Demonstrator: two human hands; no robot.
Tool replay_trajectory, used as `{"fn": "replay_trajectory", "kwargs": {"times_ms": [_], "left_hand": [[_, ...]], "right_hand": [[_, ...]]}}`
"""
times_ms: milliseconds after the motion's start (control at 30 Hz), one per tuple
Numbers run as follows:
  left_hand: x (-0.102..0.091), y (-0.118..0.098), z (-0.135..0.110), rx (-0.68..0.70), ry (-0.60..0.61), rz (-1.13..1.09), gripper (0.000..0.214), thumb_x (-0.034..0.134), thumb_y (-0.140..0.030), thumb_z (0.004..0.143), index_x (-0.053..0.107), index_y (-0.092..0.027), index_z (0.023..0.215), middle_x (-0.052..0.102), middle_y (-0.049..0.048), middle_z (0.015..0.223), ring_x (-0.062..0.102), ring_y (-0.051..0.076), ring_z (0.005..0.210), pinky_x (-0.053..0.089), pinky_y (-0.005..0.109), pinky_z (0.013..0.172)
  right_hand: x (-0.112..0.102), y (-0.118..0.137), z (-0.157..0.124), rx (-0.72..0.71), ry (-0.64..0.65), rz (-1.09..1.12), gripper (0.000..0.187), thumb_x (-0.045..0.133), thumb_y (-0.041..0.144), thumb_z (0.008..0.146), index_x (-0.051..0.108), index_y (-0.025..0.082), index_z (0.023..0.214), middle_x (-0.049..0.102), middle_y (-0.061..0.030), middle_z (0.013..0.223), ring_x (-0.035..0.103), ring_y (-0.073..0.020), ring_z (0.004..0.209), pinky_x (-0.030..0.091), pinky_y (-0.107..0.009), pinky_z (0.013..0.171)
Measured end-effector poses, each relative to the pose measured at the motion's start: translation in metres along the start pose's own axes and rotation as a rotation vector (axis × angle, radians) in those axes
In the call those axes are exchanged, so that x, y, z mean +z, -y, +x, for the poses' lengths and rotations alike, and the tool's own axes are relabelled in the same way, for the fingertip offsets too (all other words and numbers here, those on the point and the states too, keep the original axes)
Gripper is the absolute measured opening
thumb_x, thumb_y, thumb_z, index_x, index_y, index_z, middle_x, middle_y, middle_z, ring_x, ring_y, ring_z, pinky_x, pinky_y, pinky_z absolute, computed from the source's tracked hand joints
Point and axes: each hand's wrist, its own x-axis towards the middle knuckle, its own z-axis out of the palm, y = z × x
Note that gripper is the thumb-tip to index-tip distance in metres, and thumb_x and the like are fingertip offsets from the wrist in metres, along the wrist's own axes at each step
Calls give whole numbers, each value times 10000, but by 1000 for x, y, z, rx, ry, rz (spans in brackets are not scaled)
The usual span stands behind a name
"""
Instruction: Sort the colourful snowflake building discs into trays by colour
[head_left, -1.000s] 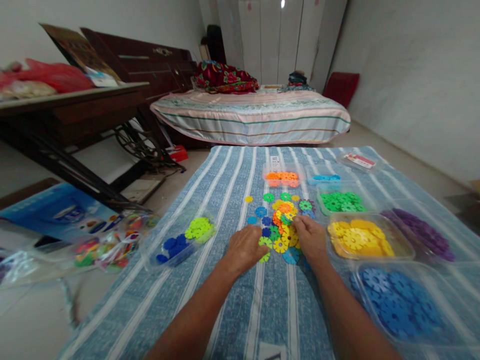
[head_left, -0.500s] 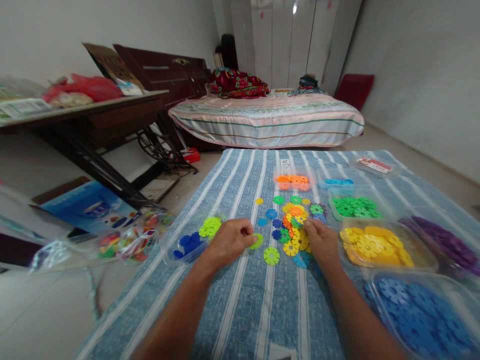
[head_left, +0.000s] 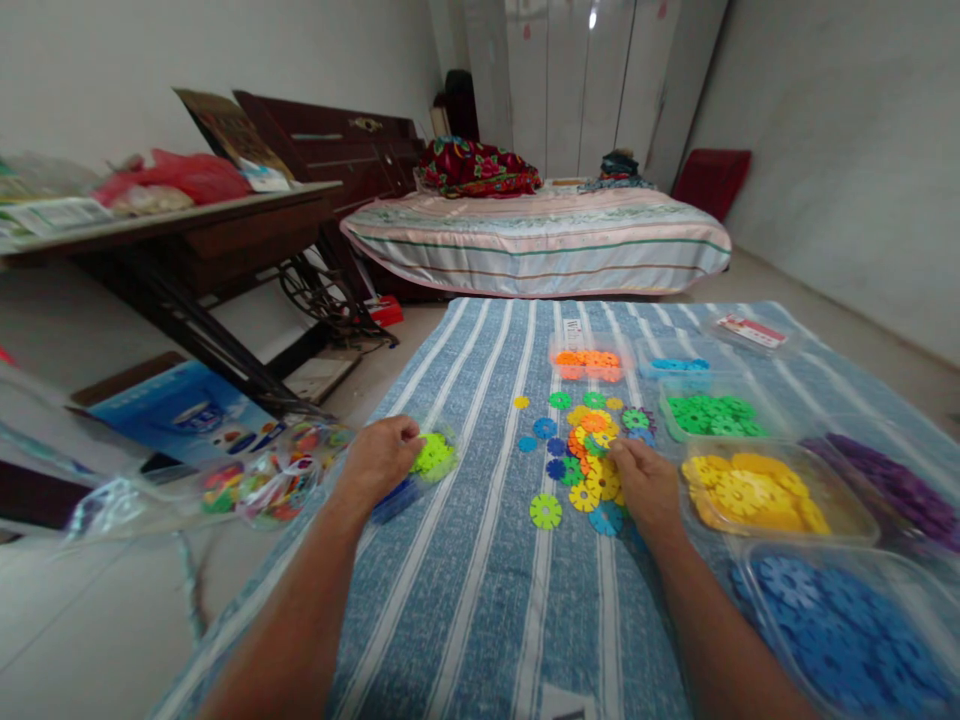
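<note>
My left hand is curled over a clear tub that holds lime green and dark blue snowflake pieces, its fingertips at the lime ones. Whether it still holds a piece is hidden. My right hand rests with bent fingers on the near right edge of a mixed pile of coloured snowflake pieces on the striped blue cloth, fingertips on yellow ones. A single lime piece lies loose in front of the pile.
Clear trays line the right: orange, light blue, green, yellow, purple, blue. A plastic bag of pieces lies left on the floor. A sewing table and a bed stand beyond.
My left hand picked a lime piece out of the pile and carried it left to the tub of lime and dark blue pieces. My right hand stayed on the pile.
</note>
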Motion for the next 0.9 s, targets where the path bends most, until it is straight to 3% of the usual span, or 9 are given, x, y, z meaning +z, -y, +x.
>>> {"fn": "replay_trajectory", "kwargs": {"times_ms": [67, 133, 300, 433, 600, 733, 900], "left_hand": [[2, -10, -5, -17, -113, -43, 224, 470, -336, 769, 628, -177, 753, 663, 40, 778, 588, 168, 726, 409, 261, 678], [6, -24, -11, 35, -132, -138, 247, 463, -360, 784, 630, -182, 747, 661, 27, 762, 584, 158, 715, 412, 252, 666], [38, -66, -10, 266, 52, -239, 179, 506, -281, 764, 640, -181, 702, 657, 11, 732, 582, 139, 703, 419, 239, 671], [68, -93, 4, 290, 110, -114, 161, 519, -238, 759, 666, -176, 785, 670, 40, 811, 597, 165, 783, 422, 261, 720], [82, -123, 11, 378, 163, -55, 184, 521, -266, 783, 664, -193, 873, 668, 44, 899, 604, 177, 881, 430, 264, 769], [88, -137, 13, 392, 188, 49, 186, 516, -232, 775, 653, -189, 894, 651, 73, 990, 595, 201, 963, 441, 278, 784], [98, -136, 17, 352, 196, 34, 177, 552, -187, 730, 635, -184, 887, 653, 66, 958, 601, 203, 937, 442, 278, 756]], "right_hand": [[0, 1, 0, -5, 7, -6, 361, 470, 458, 786, 678, 165, 761, 621, -13, 686, 545, -166, 666, 406, -260, 638], [0, 1, 0, -5, 11, -6, 357, 470, 455, 785, 676, 164, 763, 620, -13, 690, 549, -167, 673, 408, -259, 642], [-1, 2, 0, -3, 16, -26, 372, 465, 467, 785, 671, 159, 759, 612, -16, 680, 543, -166, 658, 403, -260, 636], [0, 1, 0, -6, 22, -12, 368, 462, 467, 792, 665, 163, 754, 610, -13, 683, 535, -162, 657, 399, -259, 634], [0, 0, 1, -16, 20, -11, 363, 454, 457, 794, 661, 163, 746, 606, -13, 684, 533, -162, 663, 398, -262, 643], [0, 1, 2, -12, 24, -14, 365, 449, 453, 795, 664, 161, 760, 608, -15, 686, 542, -166, 671, 400, -264, 648], [0, 3, 2, -5, 26, -17, 375, 448, 461, 792, 668, 158, 759, 622, -24, 696, 551, -172, 675, 406, -268, 651]]}}
